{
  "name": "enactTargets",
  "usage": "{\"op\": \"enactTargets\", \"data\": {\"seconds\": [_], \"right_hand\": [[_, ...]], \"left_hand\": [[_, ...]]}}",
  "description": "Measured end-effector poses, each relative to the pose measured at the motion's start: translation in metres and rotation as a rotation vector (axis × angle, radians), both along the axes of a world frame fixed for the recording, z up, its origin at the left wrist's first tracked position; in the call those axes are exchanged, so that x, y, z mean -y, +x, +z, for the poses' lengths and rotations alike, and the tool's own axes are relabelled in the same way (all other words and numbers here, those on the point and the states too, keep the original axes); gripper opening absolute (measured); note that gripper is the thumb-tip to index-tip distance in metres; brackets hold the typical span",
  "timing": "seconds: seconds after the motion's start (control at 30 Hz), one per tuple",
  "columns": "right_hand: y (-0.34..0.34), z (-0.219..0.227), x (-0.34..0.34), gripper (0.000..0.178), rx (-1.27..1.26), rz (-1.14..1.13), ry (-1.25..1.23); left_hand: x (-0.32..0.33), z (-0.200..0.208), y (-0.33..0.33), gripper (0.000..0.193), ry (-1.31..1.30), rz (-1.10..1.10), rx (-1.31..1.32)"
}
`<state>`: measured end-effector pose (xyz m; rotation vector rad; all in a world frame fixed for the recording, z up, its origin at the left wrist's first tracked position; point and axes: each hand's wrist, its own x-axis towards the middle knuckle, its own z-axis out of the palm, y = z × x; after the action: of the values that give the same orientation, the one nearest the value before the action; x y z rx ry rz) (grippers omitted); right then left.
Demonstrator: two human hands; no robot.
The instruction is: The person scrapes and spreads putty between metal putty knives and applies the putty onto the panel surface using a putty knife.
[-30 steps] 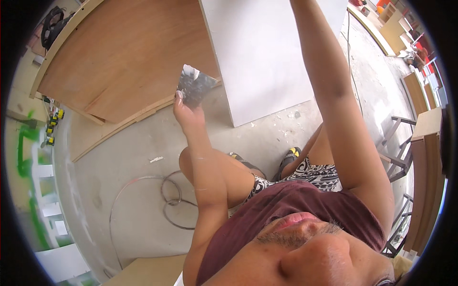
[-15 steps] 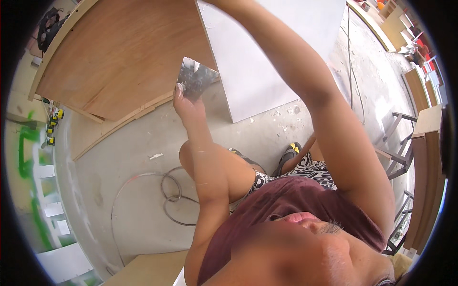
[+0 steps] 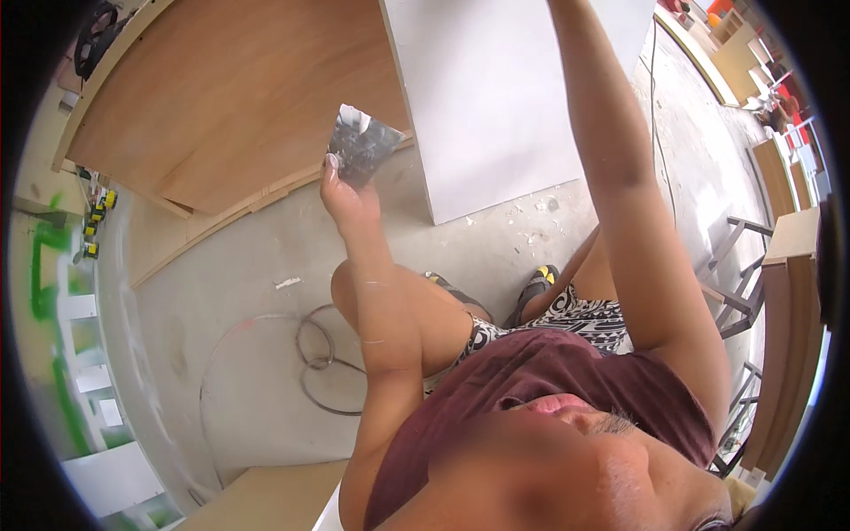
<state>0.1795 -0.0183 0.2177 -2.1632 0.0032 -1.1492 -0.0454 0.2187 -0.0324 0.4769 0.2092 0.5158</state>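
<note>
My left hand [image 3: 347, 200] is raised in front of me and grips a wide metal scraper blade [image 3: 362, 144], smeared grey and white, by its lower edge. The blade sits in front of the edge where a white panel [image 3: 496, 106] meets brown plywood sheets [image 3: 221, 97]. My right arm [image 3: 620, 195] stretches up along the white panel and leaves the picture at the top, so my right hand is hidden. I am crouched, with my knees and shoes [image 3: 538, 281] above the concrete floor.
A loop of grey cable [image 3: 319, 358] lies on the concrete floor [image 3: 239, 292] by my left knee. White crumbs lie at the foot of the panel. Metal frames [image 3: 737, 265] and stacked wooden boards [image 3: 792, 310] stand at the right. A pale board [image 3: 266, 500] lies near my left side.
My right arm swung left across the white panel and has come back to the right. My left hand kept the scraper in almost the same place.
</note>
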Motion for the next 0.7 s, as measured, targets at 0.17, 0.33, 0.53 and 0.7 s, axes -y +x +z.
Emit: {"op": "enactTargets", "data": {"seconds": [0.17, 0.33, 0.53, 0.7], "right_hand": [[-0.041, -0.03, -0.094, 0.036, -0.011, 0.064, -0.241], [-0.102, -0.102, -0.136, 0.026, 0.355, 0.335, -0.608], [-0.105, -0.103, -0.077, 0.039, -0.223, 0.267, -0.442], [-0.016, -0.058, 0.034, 0.032, 0.15, 0.195, 0.091]], "left_hand": [[0.001, 0.0, -0.002, 0.03, 0.016, -0.023, 0.027], [0.001, 0.0, 0.001, 0.03, 0.033, -0.02, 0.013], [0.002, -0.002, 0.002, 0.029, 0.014, 0.01, -0.009], [0.001, -0.002, 0.001, 0.031, 0.019, 0.015, -0.067]]}}
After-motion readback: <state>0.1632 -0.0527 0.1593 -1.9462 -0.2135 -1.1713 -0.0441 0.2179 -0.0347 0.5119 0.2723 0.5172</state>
